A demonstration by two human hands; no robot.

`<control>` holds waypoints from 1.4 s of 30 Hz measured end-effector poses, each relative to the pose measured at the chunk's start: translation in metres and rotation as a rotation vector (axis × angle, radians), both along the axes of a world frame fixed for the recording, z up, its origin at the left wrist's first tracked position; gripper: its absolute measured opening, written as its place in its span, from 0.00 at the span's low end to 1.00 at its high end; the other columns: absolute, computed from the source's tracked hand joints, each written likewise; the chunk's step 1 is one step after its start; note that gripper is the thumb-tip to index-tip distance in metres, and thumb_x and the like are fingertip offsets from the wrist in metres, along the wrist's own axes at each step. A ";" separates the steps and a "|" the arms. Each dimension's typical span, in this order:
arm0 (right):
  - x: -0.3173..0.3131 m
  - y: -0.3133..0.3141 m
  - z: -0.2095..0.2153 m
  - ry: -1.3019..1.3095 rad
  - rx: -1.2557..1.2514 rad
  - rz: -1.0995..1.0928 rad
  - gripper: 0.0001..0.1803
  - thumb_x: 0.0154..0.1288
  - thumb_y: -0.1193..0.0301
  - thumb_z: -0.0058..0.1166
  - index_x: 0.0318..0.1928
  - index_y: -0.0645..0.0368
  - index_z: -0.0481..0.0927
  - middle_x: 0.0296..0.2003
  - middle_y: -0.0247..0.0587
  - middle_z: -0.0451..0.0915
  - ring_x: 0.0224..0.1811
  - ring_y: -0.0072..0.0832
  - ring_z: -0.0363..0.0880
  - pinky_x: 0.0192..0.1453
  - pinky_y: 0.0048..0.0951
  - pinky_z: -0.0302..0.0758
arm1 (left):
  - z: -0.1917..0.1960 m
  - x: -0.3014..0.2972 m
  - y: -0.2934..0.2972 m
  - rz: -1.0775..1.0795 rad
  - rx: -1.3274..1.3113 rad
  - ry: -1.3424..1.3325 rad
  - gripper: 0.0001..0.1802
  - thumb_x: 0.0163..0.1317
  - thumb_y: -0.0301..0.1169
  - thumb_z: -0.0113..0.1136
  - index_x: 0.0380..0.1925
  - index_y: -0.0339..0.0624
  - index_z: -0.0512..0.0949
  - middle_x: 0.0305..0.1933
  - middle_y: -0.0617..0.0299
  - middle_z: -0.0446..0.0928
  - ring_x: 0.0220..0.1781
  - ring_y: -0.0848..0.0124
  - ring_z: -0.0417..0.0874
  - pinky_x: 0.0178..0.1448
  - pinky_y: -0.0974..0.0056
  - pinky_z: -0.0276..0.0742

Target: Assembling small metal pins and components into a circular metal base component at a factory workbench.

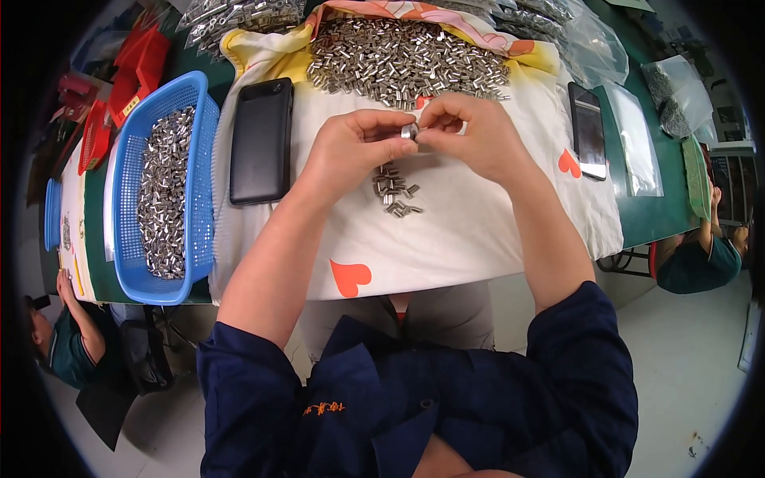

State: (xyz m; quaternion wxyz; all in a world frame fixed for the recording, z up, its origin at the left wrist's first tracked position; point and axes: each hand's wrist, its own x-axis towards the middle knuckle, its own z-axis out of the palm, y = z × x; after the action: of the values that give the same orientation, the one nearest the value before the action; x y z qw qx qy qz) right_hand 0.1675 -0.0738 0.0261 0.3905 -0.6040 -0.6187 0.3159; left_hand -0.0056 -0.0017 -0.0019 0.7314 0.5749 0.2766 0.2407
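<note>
My left hand [348,150] pinches a small shiny metal sleeve [409,131] between thumb and fingertips, above the white cloth [454,231]. The thumb and index finger of my right hand [480,134] close at the sleeve's right end, partly covering it. Whether a second small part sits in the right fingertips cannot be made out. Just below my hands, a small loose group of metal sleeves [392,188] lies on the cloth. Beyond the hands spreads a large heap of similar short metal sleeves [406,57].
On the left stand a blue plastic basket [203,159] of metal sleeves and a black rectangular case [261,142]. A phone [588,131] and a clear plastic bag [635,139] lie right. Red bins [135,76] stand far left. Co-workers sit on both sides.
</note>
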 end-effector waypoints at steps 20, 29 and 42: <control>0.002 0.005 -0.007 0.046 0.089 -0.122 0.07 0.52 0.74 0.53 0.33 0.60 0.79 0.30 0.36 0.78 0.30 0.26 0.75 0.35 0.24 0.70 | 0.002 0.001 0.001 0.000 -0.062 -0.039 0.16 0.49 0.20 0.60 0.41 0.33 0.74 0.34 0.63 0.76 0.35 0.78 0.76 0.41 0.74 0.73; -0.010 -0.003 0.002 -0.060 0.189 -0.037 0.04 0.50 0.77 0.53 0.29 0.61 0.77 0.28 0.38 0.78 0.29 0.28 0.75 0.34 0.24 0.72 | 0.001 -0.001 0.004 0.037 -0.089 -0.105 0.16 0.50 0.20 0.60 0.42 0.33 0.73 0.36 0.59 0.77 0.37 0.75 0.77 0.44 0.72 0.74; -0.017 -0.006 -0.002 -0.429 0.357 -0.026 0.05 0.48 0.76 0.52 0.29 0.61 0.77 0.25 0.42 0.76 0.29 0.37 0.74 0.33 0.31 0.71 | 0.003 0.002 0.000 0.038 -0.020 -0.018 0.16 0.50 0.20 0.60 0.41 0.31 0.74 0.36 0.58 0.77 0.37 0.76 0.78 0.43 0.74 0.74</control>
State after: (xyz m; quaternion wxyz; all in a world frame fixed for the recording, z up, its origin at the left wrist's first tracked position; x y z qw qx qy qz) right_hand 0.1509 -0.0802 0.0242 0.3549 -0.5865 -0.7254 0.0618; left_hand -0.0041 -0.0016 0.0010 0.7349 0.5601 0.2832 0.2571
